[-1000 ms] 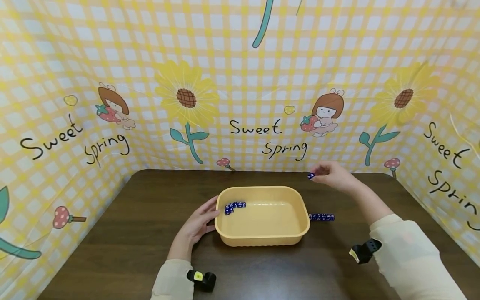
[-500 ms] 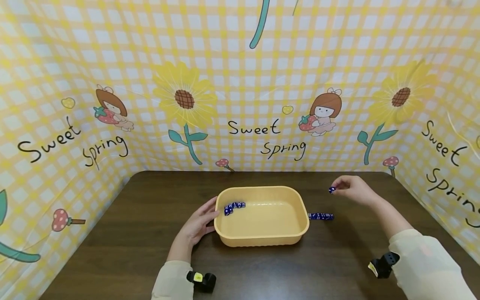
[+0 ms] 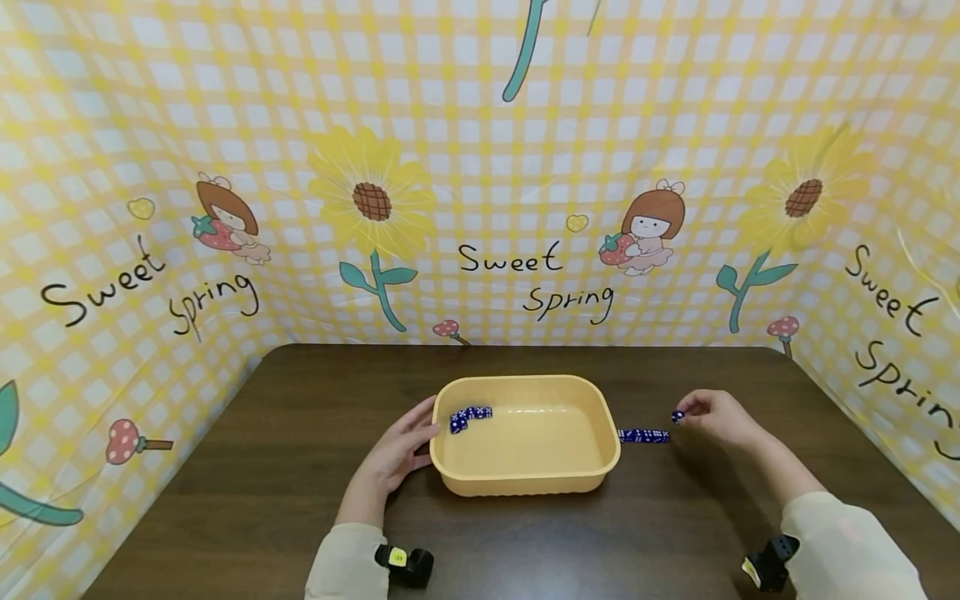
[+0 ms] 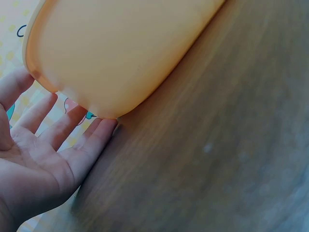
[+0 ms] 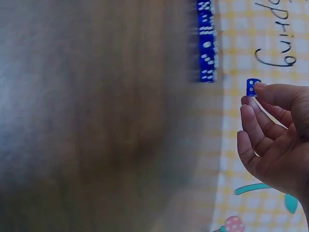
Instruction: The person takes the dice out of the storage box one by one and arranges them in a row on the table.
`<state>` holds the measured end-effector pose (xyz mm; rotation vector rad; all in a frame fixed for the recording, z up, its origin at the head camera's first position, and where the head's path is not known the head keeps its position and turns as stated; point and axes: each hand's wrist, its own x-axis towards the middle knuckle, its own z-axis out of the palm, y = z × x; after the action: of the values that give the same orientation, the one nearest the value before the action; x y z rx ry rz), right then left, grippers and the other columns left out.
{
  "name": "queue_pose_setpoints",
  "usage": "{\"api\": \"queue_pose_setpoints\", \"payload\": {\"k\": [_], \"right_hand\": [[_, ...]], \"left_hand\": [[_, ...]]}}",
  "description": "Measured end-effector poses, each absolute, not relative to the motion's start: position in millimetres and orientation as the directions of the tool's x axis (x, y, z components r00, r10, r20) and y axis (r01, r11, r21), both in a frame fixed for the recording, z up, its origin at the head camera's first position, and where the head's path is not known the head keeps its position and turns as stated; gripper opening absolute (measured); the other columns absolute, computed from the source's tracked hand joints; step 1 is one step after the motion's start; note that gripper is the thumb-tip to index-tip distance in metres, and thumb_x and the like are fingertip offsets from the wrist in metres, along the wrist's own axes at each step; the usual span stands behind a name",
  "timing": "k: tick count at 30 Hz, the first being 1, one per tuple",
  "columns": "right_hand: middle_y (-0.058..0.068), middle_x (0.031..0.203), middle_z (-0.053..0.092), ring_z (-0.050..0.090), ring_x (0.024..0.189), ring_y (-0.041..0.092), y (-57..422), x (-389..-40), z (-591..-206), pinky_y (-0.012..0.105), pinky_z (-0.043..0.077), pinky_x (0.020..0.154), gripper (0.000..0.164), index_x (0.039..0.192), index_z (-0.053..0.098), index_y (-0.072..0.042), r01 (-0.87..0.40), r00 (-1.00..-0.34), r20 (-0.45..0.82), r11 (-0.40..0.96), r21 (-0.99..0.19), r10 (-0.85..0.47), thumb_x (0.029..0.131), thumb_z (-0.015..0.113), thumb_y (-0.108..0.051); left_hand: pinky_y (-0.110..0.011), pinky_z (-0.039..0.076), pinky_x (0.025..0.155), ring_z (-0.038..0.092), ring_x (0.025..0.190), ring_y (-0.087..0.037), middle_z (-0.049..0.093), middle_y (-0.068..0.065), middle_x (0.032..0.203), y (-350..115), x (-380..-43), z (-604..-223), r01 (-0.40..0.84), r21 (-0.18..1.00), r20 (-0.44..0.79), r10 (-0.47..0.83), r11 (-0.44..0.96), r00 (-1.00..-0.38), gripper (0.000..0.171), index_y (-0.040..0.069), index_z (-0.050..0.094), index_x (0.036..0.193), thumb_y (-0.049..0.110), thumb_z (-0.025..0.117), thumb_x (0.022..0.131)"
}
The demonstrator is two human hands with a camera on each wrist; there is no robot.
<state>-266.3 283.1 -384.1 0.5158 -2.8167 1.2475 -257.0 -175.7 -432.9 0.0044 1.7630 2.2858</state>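
Note:
A yellow plastic basin stands on the dark table, with several blue dice grouped inside at its left end. My left hand rests against the basin's left side, fingers fairly straight along the wall, as the left wrist view also shows. Between thumb and fingertips, my right hand pinches a single blue die with white pips. That die is just above and beyond the right end of a row of blue dice, which runs along the table from the basin's right wall.
The dark wooden table has a rounded far edge. A yellow checked cloth with printed flowers and lettering hangs behind it and at both sides. Black wrist cameras sit on both sleeves.
My right hand has come from the table's far edge rightward and down toward the row's right end, still pinching the die. My left hand and the basin have stayed put.

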Motion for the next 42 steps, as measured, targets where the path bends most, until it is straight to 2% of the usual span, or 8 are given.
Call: {"api": "queue_pose_setpoints", "payload": {"k": [11,16,26,42], "right_hand": [[0.009,0.069,0.056,0.052,0.06,0.018,288,-263,-407,0.027,0.043,0.052,0.01,0.081,0.054,0.013,-0.209,-0.966,0.069,0.598,-0.774,-0.248,0.073,0.057,0.008],[0.007,0.066,0.055,0.048,0.056,0.013,286,-266,-414,0.025,0.039,0.048,0.009,0.079,0.056,0.011,-0.217,-0.968,0.087,0.62,-0.754,-0.233,0.071,0.058,0.008],[0.004,0.062,0.053,0.047,0.052,0.012,283,-267,-419,0.026,0.039,0.045,0.007,0.077,0.056,0.009,-0.231,-0.968,0.107,0.633,-0.738,-0.229,0.07,0.057,0.008],[0.006,0.065,0.054,0.047,0.054,0.013,281,-265,-420,0.026,0.04,0.047,0.011,0.081,0.055,0.011,-0.204,-0.972,0.083,0.603,-0.771,-0.221,0.071,0.058,0.008]], "left_hand": [[-0.047,0.039,0.078,0.037,0.114,-0.029,0.033,-0.012,0.134,-175,-257,-431,-0.195,0.953,-0.15,0.2,-0.231,-0.968,0.054,0.016,0.035,0.133,0.008,0.055,0.083],[-0.048,0.039,0.078,0.037,0.114,-0.029,0.033,-0.013,0.133,-175,-257,-430,-0.196,0.954,-0.152,0.197,-0.227,-0.969,0.053,0.016,0.035,0.132,0.009,0.054,0.083],[-0.047,0.039,0.079,0.036,0.115,-0.029,0.031,-0.012,0.134,-175,-257,-431,-0.2,0.953,-0.154,0.205,-0.227,-0.966,0.054,0.016,0.035,0.133,0.009,0.054,0.083],[-0.046,0.039,0.078,0.037,0.114,-0.029,0.033,-0.012,0.134,-174,-257,-431,-0.199,0.953,-0.154,0.201,-0.228,-0.967,0.053,0.016,0.035,0.132,0.008,0.055,0.083]]}}
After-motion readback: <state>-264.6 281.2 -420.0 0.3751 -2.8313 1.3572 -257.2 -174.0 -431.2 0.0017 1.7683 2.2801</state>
